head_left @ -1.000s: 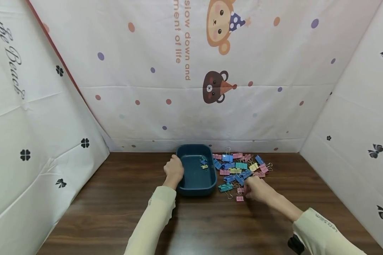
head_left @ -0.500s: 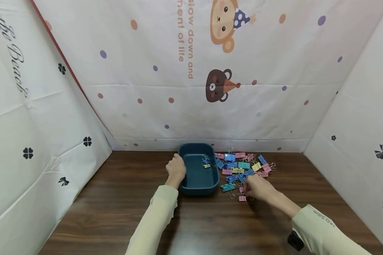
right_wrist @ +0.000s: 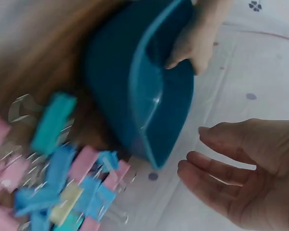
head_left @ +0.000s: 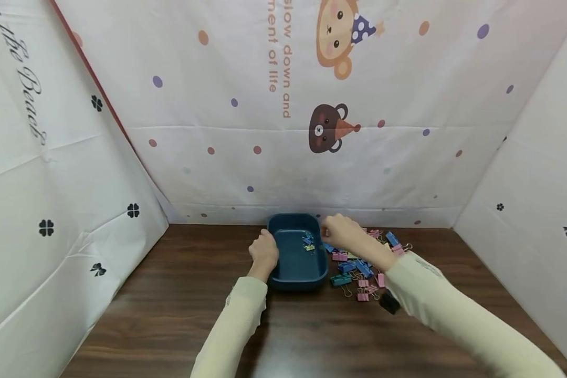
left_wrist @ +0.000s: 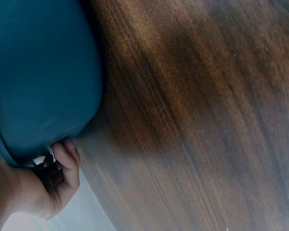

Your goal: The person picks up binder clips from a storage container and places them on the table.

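Observation:
My left hand grips the left rim of a dark blue plastic bin; in the right wrist view its thumb lies inside the wall. My right hand is in the air by the bin's far right corner, above the pile. In the right wrist view, the thumb and fingers of this hand stand apart, with nothing visible between them. A few small binder clips, blue and yellow, lie in the bin. Blue, pink, yellow and teal binder clips form a pile beside it, partly hidden by the right forearm.
The brown wooden table extends left and in front of the bin. A printed cloth hangs as a wall right behind the bin and pile, with more cloth at both sides. A black wrist device hangs under the right sleeve.
My right hand has left the near side of the pile and moved away and left to the bin's right edge. Pink clips it covered now show. The left hand still holds the bin.

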`<state>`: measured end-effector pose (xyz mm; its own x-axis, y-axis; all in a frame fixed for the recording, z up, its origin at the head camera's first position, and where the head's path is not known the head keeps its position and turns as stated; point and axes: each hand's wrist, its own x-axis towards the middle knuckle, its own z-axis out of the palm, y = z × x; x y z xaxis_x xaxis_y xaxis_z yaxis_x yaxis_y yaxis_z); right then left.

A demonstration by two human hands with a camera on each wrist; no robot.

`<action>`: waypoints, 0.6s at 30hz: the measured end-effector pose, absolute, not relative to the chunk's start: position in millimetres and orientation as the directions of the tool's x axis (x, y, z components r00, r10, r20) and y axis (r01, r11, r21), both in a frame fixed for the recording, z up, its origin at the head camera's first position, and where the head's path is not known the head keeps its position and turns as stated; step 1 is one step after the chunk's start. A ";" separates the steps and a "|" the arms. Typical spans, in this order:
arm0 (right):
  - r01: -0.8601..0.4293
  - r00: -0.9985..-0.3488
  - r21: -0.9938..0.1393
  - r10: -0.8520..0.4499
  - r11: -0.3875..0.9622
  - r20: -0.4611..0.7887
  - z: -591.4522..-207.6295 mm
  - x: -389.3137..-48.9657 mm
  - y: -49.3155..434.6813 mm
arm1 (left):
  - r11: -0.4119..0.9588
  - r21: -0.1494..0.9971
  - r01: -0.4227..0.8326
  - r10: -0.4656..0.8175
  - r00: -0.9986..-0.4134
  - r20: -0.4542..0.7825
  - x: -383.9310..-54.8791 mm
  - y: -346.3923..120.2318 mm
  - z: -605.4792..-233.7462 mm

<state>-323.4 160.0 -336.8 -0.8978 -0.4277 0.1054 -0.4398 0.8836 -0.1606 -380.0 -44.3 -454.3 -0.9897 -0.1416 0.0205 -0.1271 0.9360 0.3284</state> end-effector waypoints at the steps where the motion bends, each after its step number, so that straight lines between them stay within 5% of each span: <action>1: -0.436 -0.900 -0.181 -0.426 0.881 0.096 -336.4 -332.3 150.1 | 0.936 0.328 -0.129 -0.144 -0.989 0.023 -380.5 -45.4 -454.5; 8: -0.255 -0.955 -0.305 -0.289 0.918 -0.069 -363.1 -395.3 97.5 | 0.936 0.319 -0.150 -0.172 -0.984 0.044 -380.3 -49.6 -455.1; 18: -0.123 -0.981 -0.196 -0.150 0.973 -0.126 -408.7 -417.3 74.4 | 0.941 0.304 -0.150 -0.172 -0.984 0.049 -374.8 -43.3 -454.8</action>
<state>-417.3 74.4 -408.7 -0.9806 -0.1496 -0.1264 -0.1231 0.9728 -0.1964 -374.8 -43.3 -454.8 -0.9838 -0.1724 0.0492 -0.1497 0.9409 0.3038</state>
